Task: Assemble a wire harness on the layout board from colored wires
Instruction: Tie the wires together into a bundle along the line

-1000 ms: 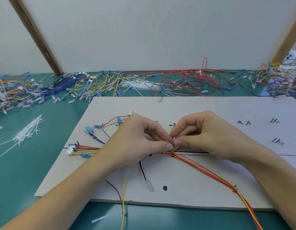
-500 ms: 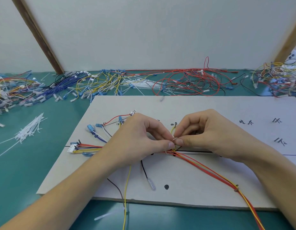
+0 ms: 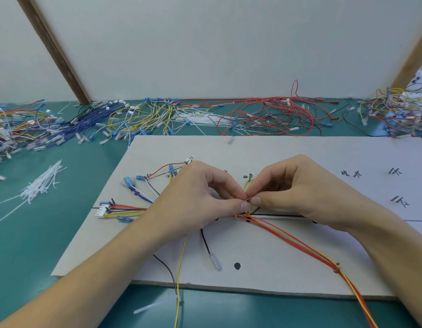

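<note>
A pale layout board (image 3: 288, 152) lies on the green table with a partly built harness on it. Its wires run from a white connector (image 3: 101, 210) at the left along a black line to the board's middle. My left hand (image 3: 195, 200) and my right hand (image 3: 297, 190) meet there, thumbs and forefingers pinching a small white cable tie (image 3: 248, 200) at the bundle, beside a short yellow wire (image 3: 245, 188). Red and yellow wires (image 3: 307, 247) trail off to the lower right. A yellow wire (image 3: 180, 268) and a black wire (image 3: 206, 245) hang toward the front edge.
Loose wire piles line the back of the table: blue and yellow (image 3: 124, 121), red (image 3: 271, 117), mixed at the far right (image 3: 399, 110) and far left (image 3: 13, 129). A heap of white cable ties (image 3: 39, 188) lies left of the board. One tie (image 3: 153, 306) lies at the front.
Both hands have stayed pinched together over the bundle, with only slight finger movement. The view has shifted a little.
</note>
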